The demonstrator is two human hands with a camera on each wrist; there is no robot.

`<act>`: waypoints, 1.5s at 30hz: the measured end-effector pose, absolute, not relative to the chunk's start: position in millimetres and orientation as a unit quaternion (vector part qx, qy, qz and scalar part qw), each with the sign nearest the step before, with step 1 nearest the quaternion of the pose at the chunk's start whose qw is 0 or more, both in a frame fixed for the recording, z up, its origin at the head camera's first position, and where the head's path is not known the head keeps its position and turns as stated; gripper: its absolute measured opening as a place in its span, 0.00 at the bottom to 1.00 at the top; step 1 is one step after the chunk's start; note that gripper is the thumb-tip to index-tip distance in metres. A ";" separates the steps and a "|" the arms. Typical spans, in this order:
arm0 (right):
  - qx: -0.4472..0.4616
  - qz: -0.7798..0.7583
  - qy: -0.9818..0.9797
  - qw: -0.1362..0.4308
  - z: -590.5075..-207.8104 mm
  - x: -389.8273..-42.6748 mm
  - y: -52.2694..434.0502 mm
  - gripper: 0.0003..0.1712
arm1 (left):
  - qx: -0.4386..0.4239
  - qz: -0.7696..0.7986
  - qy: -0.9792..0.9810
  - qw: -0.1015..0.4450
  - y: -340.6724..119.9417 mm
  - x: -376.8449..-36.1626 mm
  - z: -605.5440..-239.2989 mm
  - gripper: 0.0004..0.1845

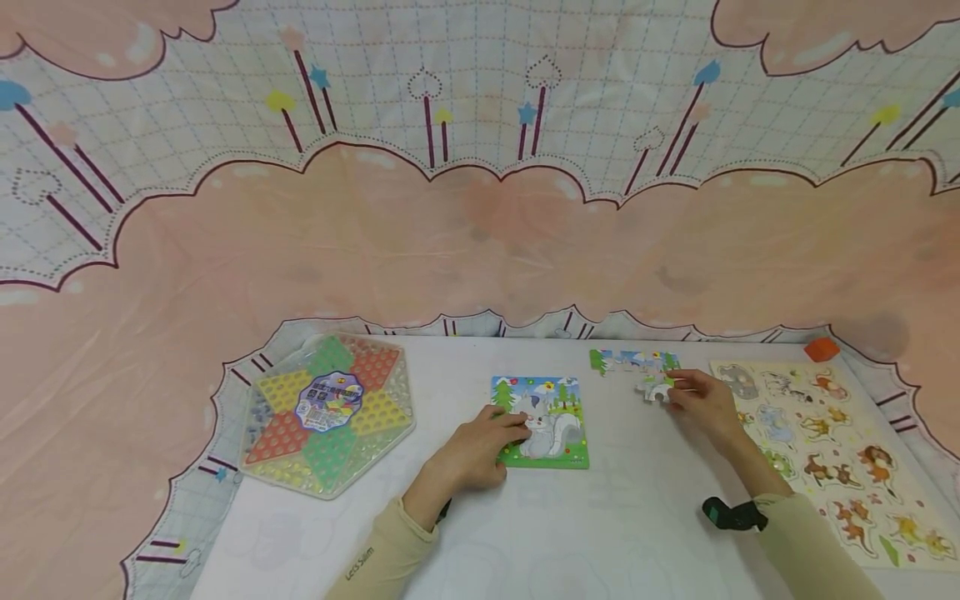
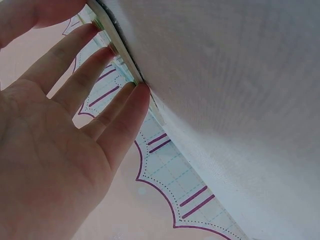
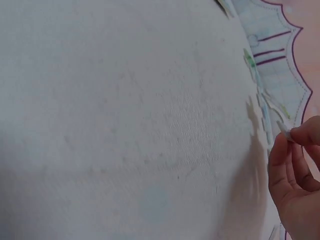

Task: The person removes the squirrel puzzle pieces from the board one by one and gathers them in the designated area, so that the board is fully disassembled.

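Backdrop: a pink cloth (image 1: 480, 250) with dark scalloped cloud outlines hung behind the worktop and filled most of the head view.
Upper backdrop: a pale grid pattern (image 1: 480, 75) carried small hearts, stars and spades on maroon stems.
Worktop: a white surface (image 1: 570, 533), faintly textured in the wrist views, lay under the cloth's lower edge.
Worktop border: a grid-printed strip (image 1: 225, 467) with maroon dashes and a dotted scalloped edge ran round the white area.
Light: soft and even, with only faint shadows on the white surface.
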State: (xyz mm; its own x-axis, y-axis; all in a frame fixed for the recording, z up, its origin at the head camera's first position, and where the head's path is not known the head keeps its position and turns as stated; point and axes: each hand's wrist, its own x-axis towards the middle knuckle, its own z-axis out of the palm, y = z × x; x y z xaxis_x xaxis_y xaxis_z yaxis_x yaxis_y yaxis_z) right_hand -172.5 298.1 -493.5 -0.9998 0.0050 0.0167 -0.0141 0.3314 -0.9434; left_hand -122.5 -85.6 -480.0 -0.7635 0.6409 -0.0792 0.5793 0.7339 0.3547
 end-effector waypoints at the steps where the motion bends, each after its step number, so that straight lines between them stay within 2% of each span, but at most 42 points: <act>1: -0.002 0.572 -0.820 0.007 -492.9 -172.5 299.8 0.21 | 0.329 0.156 0.926 0.099 -85.6 -122.6 -479.9 0.33; 15: -0.062 0.498 -0.865 0.007 -485.8 -178.7 311.8 0.20 | 0.330 0.158 0.926 0.098 -86.2 -122.4 -478.6 0.33; 29: -0.059 0.470 -0.881 0.014 -489.6 -185.0 315.5 0.19 | 0.329 0.162 0.925 0.100 -87.0 -122.2 -478.2 0.32; 38: -0.073 0.416 -0.906 -0.019 -489.5 -183.5 312.8 0.28 | 0.329 0.163 0.925 0.100 -87.4 -121.2 -476.6 0.32; 45: -0.075 0.412 -0.908 -0.006 -490.2 -184.0 309.7 0.25 | 0.329 0.161 0.925 0.101 -87.1 -121.8 -477.1 0.32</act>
State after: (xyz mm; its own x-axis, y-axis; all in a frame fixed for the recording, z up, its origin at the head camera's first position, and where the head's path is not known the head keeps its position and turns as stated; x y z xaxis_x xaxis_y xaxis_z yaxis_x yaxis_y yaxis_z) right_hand -184.0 309.7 -490.2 -0.9886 0.1321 -0.0726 0.1417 0.6493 -0.7472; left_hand -121.8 -87.1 -477.1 -0.7627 0.6418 -0.0798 0.5771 0.7310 0.3641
